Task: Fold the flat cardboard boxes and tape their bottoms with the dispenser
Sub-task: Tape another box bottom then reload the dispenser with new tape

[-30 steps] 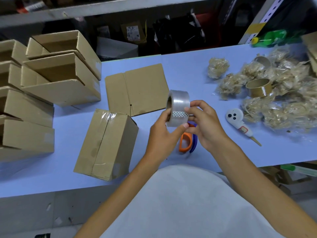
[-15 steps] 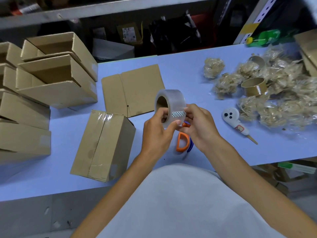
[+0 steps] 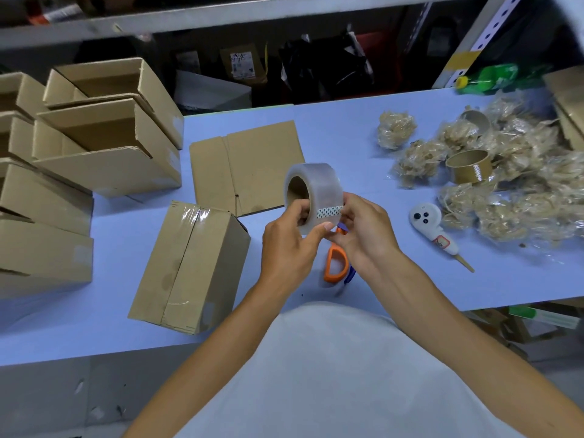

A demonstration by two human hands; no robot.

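Note:
A roll of clear tape (image 3: 316, 188) is held above the blue table (image 3: 347, 134). My left hand (image 3: 289, 248) grips its lower left side, fingers curled into the core. My right hand (image 3: 363, 232) pinches the roll at its patterned end tab. Under my hands lies the orange and blue tape dispenser (image 3: 338, 263), partly hidden. A folded box (image 3: 189, 267) with its bottom taped lies on the table left of my hands. Behind it lies a flat cardboard box (image 3: 249, 165).
Several folded open boxes (image 3: 104, 137) are stacked at the left. Crumpled used tape (image 3: 512, 191) and empty tape cores (image 3: 469, 165) fill the right side. A white handheld device (image 3: 433, 229) lies right of my hands. A green bottle (image 3: 493, 79) is at the back right.
The roll has turned in my hands, its core now facing left toward me, and the patterned tab has come round to the front under my right fingers.

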